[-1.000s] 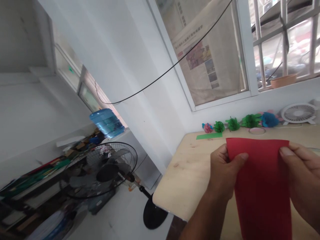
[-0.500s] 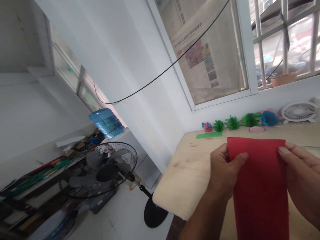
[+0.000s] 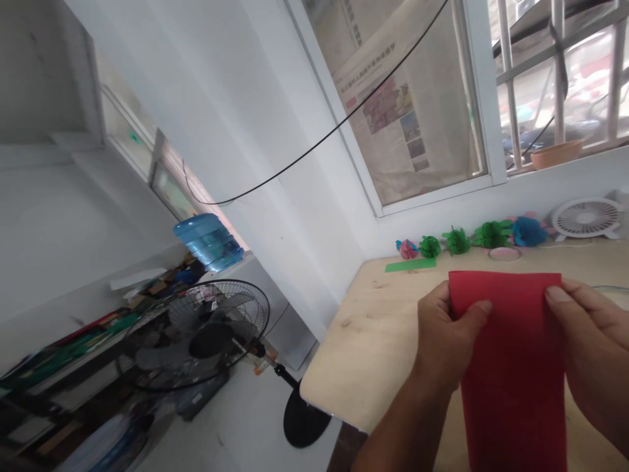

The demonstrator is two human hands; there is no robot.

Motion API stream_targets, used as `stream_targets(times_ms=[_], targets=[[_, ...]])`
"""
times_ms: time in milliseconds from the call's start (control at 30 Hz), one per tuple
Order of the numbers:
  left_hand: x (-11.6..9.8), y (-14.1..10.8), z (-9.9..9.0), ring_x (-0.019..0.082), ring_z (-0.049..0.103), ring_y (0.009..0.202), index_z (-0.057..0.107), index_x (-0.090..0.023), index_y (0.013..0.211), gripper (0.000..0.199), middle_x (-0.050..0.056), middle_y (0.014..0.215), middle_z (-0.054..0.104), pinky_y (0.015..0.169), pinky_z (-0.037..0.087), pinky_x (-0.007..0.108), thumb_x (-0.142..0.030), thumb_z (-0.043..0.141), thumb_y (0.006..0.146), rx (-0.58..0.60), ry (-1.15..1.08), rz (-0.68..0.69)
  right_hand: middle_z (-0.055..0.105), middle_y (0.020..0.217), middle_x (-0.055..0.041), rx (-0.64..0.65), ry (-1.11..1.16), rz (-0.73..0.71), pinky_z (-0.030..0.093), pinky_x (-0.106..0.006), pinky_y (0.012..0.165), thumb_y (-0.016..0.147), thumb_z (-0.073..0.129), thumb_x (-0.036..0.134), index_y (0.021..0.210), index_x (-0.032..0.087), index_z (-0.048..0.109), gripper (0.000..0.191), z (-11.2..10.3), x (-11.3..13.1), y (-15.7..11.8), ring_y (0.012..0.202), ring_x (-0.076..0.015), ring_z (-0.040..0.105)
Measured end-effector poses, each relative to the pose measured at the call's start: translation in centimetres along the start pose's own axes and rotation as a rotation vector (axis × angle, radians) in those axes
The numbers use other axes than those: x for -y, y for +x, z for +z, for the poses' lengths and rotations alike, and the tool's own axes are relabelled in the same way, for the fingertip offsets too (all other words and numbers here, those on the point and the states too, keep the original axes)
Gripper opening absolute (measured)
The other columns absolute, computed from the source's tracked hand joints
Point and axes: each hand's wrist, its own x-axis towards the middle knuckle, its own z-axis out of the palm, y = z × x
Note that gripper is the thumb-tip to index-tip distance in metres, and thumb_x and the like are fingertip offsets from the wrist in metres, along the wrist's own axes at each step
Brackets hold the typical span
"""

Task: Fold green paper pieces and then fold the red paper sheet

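Note:
A long strip of red paper [image 3: 514, 367] hangs between my two hands above the near right part of the table, its lower end cut off by the bottom of the view. My left hand [image 3: 447, 328] pinches its left edge near the top, thumb flat on the front and fingers behind. On the opposite edge, my right hand [image 3: 590, 341] grips the upper corner with the thumb in front. The top edge of the paper is straight and level. Whether it is one layer or folded, I cannot tell.
Along the wall side of the wooden table [image 3: 363, 334] stand several green paper balls [image 3: 458, 241], a pink one [image 3: 407, 248], a blue one [image 3: 529, 231] and a small white fan [image 3: 588, 218]. A green paper strip [image 3: 411, 265] lies nearby. A black standing fan [image 3: 211, 337] is left of the table.
My left hand has shifted very slightly right along with the paper's left edge. Otherwise the grip of both hands looks the same.

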Motion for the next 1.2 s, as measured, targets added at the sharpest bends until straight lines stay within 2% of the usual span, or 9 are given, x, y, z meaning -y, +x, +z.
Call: stream_targets(times_ms=[100,233,333,433,600,700,1000,1100,1200], targets=[[0.2,0.0,0.0,0.015,0.058,0.072,0.07,-0.013,0.09,0.025,0.006,0.082,0.069,0.071,0.046,0.031,-0.028,0.073,0.071,0.004,0.035,0.011,0.068,0.085,-0.0072,-0.008,-0.143,0.068,0.049,-0.044,0.061,0.056,0.04,0.074,0.075,0.03,0.062,0.053,-0.5,1.1,-0.3,0.08,-0.0322,0.06],[0.4,-0.1,0.1,0.016,0.058,0.072,0.07,-0.014,0.091,0.025,0.006,0.085,0.07,0.071,0.047,0.031,-0.031,0.072,0.072,0.013,0.076,0.019,0.064,0.064,-0.007,-0.049,-0.231,0.045,0.041,-0.041,0.053,0.056,0.038,0.074,0.065,0.03,0.061,0.051,-0.8,2.1,-0.6,0.061,-0.03,0.057],[0.5,-0.1,0.1,0.016,0.057,0.072,0.07,-0.014,0.09,0.024,0.006,0.084,0.07,0.071,0.047,0.032,-0.03,0.072,0.073,0.012,0.094,0.025,0.063,0.06,-0.0068,-0.054,-0.236,0.036,0.039,-0.041,0.051,0.055,0.037,0.072,0.058,0.03,0.059,0.048,-0.8,2.3,-0.6,0.055,-0.0291,0.055],[0.5,-0.1,0.1,0.016,0.058,0.073,0.07,-0.014,0.091,0.024,0.007,0.085,0.07,0.071,0.047,0.032,-0.03,0.072,0.072,0.011,0.089,0.016,0.064,0.064,-0.0069,-0.068,-0.24,0.06,0.039,-0.041,0.052,0.055,0.038,0.074,0.062,0.03,0.061,0.05,-0.8,2.1,-0.6,0.058,-0.0297,0.056],[0.6,-0.1,0.1,0.016,0.057,0.073,0.07,-0.014,0.091,0.025,0.006,0.084,0.07,0.07,0.046,0.031,-0.029,0.072,0.072,0.013,0.081,0.014,0.063,0.065,-0.006,-0.042,-0.232,-0.004,0.039,-0.04,0.057,0.062,0.036,0.072,0.061,0.03,0.059,0.048,-0.9,1.6,-0.6,0.063,-0.0283,0.055],[0.6,0.0,0.1,0.016,0.057,0.072,0.07,-0.013,0.09,0.025,0.006,0.084,0.069,0.071,0.046,0.031,-0.03,0.073,0.071,0.009,0.062,0.007,0.063,0.069,-0.0069,-0.068,-0.24,0.022,0.038,-0.041,0.057,0.061,0.038,0.073,0.065,0.029,0.06,0.049,-0.9,1.0,-0.4,0.064,-0.0286,0.053],[0.9,0.5,-0.7,0.015,0.058,0.07,0.073,-0.014,0.089,0.038,0.004,0.077,0.068,0.074,0.048,0.034,-0.036,0.083,0.06,0.039,-0.045,-0.092,0.057,0.074,-0.0068,-0.061,-0.247,0.057,0.03,-0.039,0.056,0.061,0.041,0.081,0.069,0.031,0.058,0.054,-0.8,-0.9,-0.2,0.063,-0.0269,0.042],[0.7,0.6,-1.3,0.016,0.06,0.07,0.073,-0.013,0.089,0.041,0.005,0.078,0.069,0.075,0.048,0.033,-0.038,0.086,0.058,0.075,-0.076,-0.117,0.059,0.077,-0.0071,-0.049,-0.232,0.04,0.034,-0.041,0.056,0.061,0.041,0.081,0.068,0.031,0.058,0.053,-0.9,-0.9,-0.6,0.067,-0.0285,0.045],[0.5,0.7,-1.8,0.016,0.062,0.071,0.073,-0.012,0.089,0.043,0.006,0.081,0.071,0.076,0.049,0.033,-0.038,0.087,0.058,0.111,-0.1,-0.134,0.065,0.089,-0.0053,-0.055,-0.178,0.006,0.044,-0.042,0.06,0.062,0.048,0.08,0.073,0.033,0.064,0.052,-1.0,-1.1,-1.1,0.08,-0.0306,0.053]])
